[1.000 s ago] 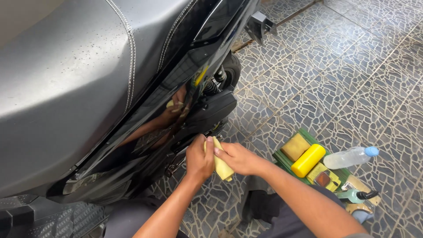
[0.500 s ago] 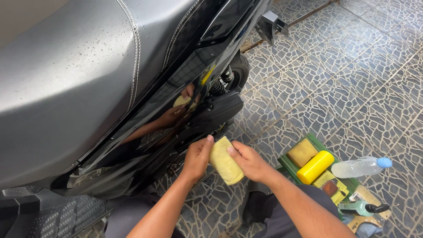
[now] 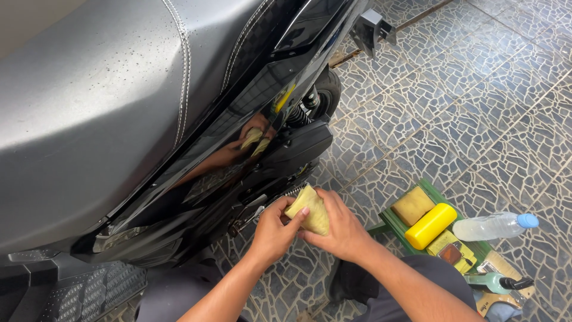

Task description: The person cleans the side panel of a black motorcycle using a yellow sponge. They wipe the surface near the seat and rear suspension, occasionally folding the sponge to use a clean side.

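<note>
Both of my hands hold a small yellow sponge cloth just below the glossy black side panel of a scooter. My left hand grips its near left edge with fingers curled over it. My right hand cups it from the right and underneath. The panel mirrors the hands and the cloth. Above the panel runs the grey seat, speckled with droplets.
A green tray on the tiled floor at my right holds a yellow sponge, a yellow bottle and small items. A clear water bottle with a blue cap lies beside it. The rear wheel and footboard are close.
My hands have turned and folded the yellow cloth between them, staying below the panel. The view has shifted slightly, so the tray sits further right.
</note>
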